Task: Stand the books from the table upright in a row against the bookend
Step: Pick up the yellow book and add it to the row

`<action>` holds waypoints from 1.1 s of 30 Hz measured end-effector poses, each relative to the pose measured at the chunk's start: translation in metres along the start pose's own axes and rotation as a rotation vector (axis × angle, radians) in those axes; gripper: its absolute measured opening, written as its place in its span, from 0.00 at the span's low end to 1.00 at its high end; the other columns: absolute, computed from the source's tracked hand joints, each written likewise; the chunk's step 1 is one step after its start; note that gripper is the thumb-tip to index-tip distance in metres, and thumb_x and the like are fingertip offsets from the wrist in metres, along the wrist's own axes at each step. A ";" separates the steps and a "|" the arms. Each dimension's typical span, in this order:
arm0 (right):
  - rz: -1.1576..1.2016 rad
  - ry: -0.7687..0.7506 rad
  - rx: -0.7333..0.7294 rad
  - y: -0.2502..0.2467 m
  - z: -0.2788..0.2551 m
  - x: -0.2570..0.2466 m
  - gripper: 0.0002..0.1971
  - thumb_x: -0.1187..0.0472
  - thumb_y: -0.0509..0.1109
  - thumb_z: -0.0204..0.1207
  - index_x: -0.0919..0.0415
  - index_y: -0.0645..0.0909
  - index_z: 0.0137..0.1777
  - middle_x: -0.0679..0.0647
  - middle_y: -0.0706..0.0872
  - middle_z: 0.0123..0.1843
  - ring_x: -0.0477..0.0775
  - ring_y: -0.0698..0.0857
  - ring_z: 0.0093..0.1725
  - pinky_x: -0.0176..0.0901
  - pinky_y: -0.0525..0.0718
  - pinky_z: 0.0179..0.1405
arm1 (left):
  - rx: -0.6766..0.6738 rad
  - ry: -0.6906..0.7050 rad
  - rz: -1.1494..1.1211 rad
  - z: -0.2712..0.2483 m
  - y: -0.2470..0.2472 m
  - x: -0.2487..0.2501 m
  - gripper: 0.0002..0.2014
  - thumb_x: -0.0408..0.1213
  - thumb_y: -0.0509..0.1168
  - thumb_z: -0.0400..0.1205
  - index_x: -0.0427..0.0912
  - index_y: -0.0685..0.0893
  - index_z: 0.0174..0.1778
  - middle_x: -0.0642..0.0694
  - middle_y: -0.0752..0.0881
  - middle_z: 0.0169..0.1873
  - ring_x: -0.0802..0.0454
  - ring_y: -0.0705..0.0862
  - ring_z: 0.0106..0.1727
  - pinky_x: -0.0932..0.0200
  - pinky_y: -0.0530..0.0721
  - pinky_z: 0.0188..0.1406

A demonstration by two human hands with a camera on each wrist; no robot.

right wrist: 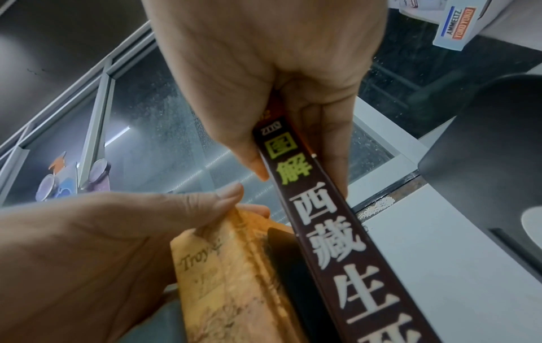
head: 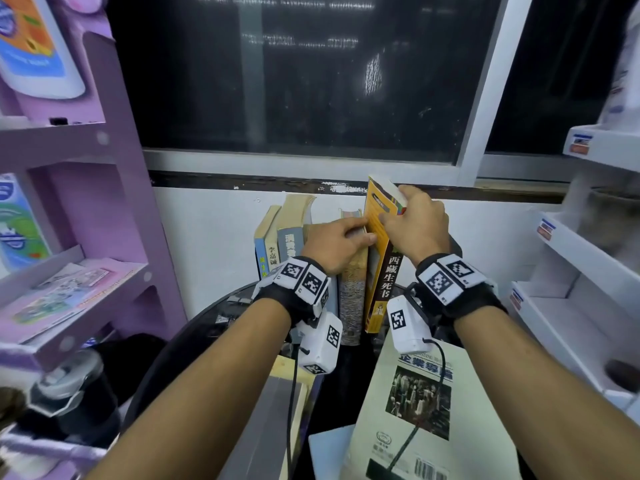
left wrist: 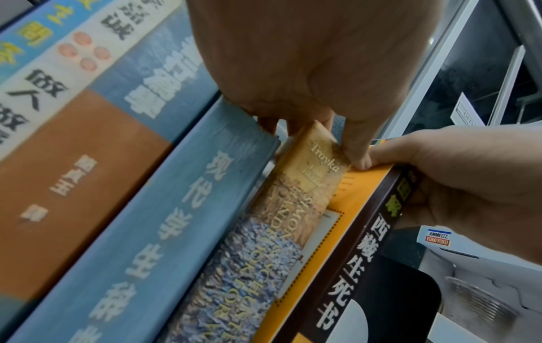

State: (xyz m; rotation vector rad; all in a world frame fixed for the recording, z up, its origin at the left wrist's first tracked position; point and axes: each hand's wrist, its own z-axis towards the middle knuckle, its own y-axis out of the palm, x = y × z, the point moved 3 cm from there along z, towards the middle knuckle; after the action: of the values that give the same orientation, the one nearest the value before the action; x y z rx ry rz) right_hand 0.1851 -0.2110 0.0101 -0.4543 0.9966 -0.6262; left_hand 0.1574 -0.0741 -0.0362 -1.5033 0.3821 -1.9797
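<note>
Several books stand in a row (head: 277,240) at the back of a dark round table (head: 194,341). My right hand (head: 412,220) grips the top of an orange book with a dark spine (head: 379,271), tilted slightly at the row's right end. In the right wrist view, thumb and fingers pinch its spine (right wrist: 337,243). My left hand (head: 341,237) curls over the top of the tan paperback (head: 351,299) beside it, thumb against the orange cover (left wrist: 337,232). A black plate with a rounded corner (left wrist: 396,290), perhaps the bookend, stands right of the orange book.
A cream book (head: 415,403) lies flat on the near table with a grey book (head: 273,420) and a white one (head: 329,452). A purple shelf unit (head: 86,202) is close on the left, white shelves (head: 571,271) on the right, a dark window behind.
</note>
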 end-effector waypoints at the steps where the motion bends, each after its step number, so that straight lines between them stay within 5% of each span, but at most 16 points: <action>1: 0.003 -0.003 -0.002 0.002 0.000 0.001 0.14 0.54 0.70 0.74 0.51 0.82 0.60 0.57 0.88 0.52 0.64 0.84 0.51 0.58 0.85 0.51 | -0.004 -0.002 0.002 0.001 0.000 -0.001 0.25 0.50 0.67 0.81 0.49 0.76 0.74 0.48 0.79 0.72 0.52 0.76 0.72 0.59 0.70 0.73; 10: 0.017 -0.041 -0.025 0.015 -0.001 0.003 0.17 0.50 0.69 0.78 0.52 0.81 0.65 0.59 0.87 0.55 0.64 0.83 0.56 0.58 0.83 0.56 | 0.022 0.008 -0.008 0.001 0.000 -0.002 0.26 0.48 0.70 0.79 0.46 0.78 0.73 0.48 0.83 0.67 0.53 0.80 0.67 0.58 0.74 0.70; 21: 0.030 -0.015 -0.116 0.029 0.001 0.009 0.18 0.45 0.61 0.79 0.54 0.83 0.59 0.60 0.88 0.50 0.67 0.82 0.55 0.53 0.82 0.55 | 0.057 0.032 0.023 0.000 -0.001 -0.001 0.26 0.50 0.70 0.78 0.47 0.79 0.72 0.50 0.84 0.67 0.54 0.80 0.67 0.55 0.75 0.71; 26: 0.030 -0.023 -0.172 0.027 0.001 0.008 0.20 0.45 0.59 0.78 0.55 0.82 0.61 0.61 0.87 0.55 0.66 0.81 0.58 0.51 0.81 0.55 | 0.075 0.057 0.054 -0.002 -0.001 0.000 0.24 0.48 0.69 0.79 0.46 0.79 0.72 0.50 0.84 0.66 0.55 0.81 0.65 0.66 0.72 0.62; 33: 0.085 -0.005 -0.274 0.022 -0.005 0.008 0.22 0.45 0.57 0.82 0.55 0.77 0.69 0.62 0.80 0.69 0.65 0.75 0.69 0.50 0.73 0.62 | 0.056 0.044 -0.008 -0.005 -0.003 0.001 0.26 0.48 0.71 0.78 0.44 0.80 0.71 0.49 0.84 0.66 0.57 0.80 0.64 0.62 0.75 0.66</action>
State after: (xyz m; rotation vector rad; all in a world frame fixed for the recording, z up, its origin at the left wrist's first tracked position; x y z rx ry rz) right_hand 0.1898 -0.2005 -0.0111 -0.6509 1.0959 -0.4130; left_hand 0.1518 -0.0731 -0.0348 -1.4304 0.3364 -2.0156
